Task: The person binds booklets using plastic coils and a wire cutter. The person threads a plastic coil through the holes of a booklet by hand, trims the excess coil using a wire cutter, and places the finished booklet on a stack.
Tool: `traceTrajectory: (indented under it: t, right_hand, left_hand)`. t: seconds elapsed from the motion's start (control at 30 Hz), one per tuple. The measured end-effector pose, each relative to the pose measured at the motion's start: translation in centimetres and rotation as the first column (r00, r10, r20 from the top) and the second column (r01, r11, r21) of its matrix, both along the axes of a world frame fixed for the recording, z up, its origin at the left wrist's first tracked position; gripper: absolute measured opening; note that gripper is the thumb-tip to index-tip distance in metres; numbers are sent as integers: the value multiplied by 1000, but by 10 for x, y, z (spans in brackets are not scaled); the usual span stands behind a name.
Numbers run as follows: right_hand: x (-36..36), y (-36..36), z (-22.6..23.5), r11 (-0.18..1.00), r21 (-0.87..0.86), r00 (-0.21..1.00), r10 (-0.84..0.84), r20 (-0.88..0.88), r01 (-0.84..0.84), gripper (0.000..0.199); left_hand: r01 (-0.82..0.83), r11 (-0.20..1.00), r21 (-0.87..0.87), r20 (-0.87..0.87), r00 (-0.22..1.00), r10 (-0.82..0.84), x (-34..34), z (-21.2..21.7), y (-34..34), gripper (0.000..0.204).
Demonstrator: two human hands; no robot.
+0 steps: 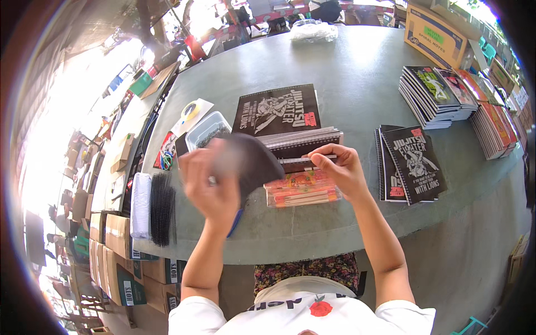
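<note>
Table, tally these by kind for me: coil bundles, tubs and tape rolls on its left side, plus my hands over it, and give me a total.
Coil bundles: 2 (white bundle, black bundle)
Tub: 1
Tape roll: 1
Hands: 2 (left hand, right hand)
Total: 6

White lettering (294, 114) marks black notebooks (415, 162); dark print (431, 52), a tan carton (452, 49).
</note>
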State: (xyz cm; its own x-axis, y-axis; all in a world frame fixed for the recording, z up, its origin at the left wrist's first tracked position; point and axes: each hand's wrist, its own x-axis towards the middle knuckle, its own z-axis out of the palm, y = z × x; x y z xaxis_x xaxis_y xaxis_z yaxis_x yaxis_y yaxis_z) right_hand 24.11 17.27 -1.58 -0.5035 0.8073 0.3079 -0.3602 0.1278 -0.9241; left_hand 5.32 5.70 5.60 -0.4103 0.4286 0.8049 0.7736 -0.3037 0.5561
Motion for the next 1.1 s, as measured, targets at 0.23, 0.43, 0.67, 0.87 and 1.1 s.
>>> traceTrajectory:
  t: [0.23,0.43,0.67,0.87,1.1]
  right_hand:
    - [1,-4,5,999,-51,1000,13,4,-12,14]
    - [-1,-1,7,999,-48,1000,-13,-6,13,18]
    - [7,-4,9,981,-155,992,107,-63,-116,47]
    - [6,-3,5,975,-200,996,93,-15,-94,51]
    - [5,0,6,999,8,997,32,66,-32,27]
  left_hand:
    - [36,982,-186,-176,982,-69,13,5,0,26]
    - [107,895,-433,-345,898,-274,17,-6,12,23]
    - [238,890,-390,-330,866,-376,30,-4,22,25]
    - [158,957,-245,-462,849,-258,38,7,30,23]
    - [294,691,-660,-186,827,-530,74,-70,5,24]
